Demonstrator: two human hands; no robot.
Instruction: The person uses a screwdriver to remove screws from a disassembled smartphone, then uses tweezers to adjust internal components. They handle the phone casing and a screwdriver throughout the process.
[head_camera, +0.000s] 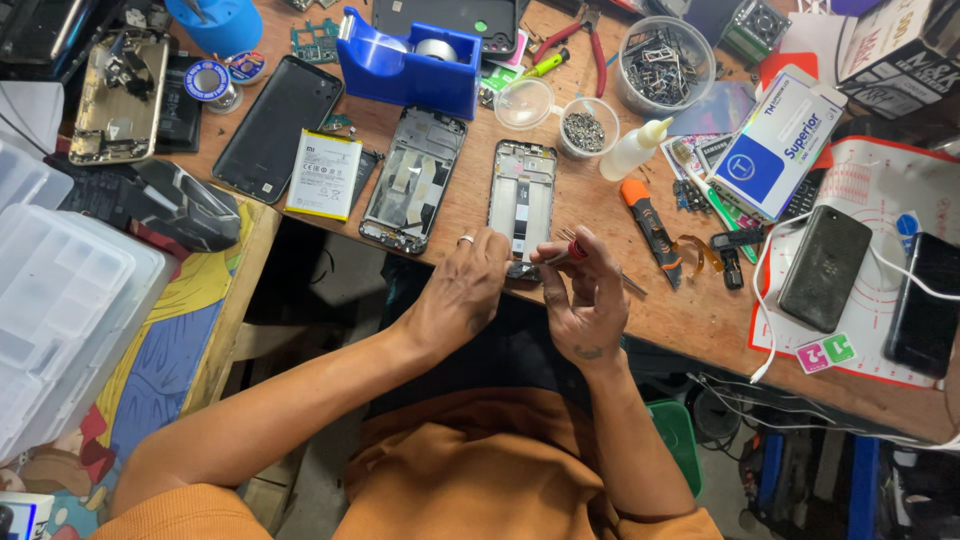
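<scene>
At the centre of the frame, an opened phone frame (521, 200) is lying on the wooden workbench (690, 310), its lower end reaching to the fingertips of both hands. The left hand (462, 292) is pinching that lower edge, while the right hand (585, 290) is gripping a red-tipped screwdriver (572, 253) angled toward it. Just left, a second phone frame (412, 180) and a white rectangular battery (323, 174) are resting. To the upper right, a blue-and-white oblong box (775, 145) is sitting tilted. Above, a blue tape dispenser (408, 62) is standing.
</scene>
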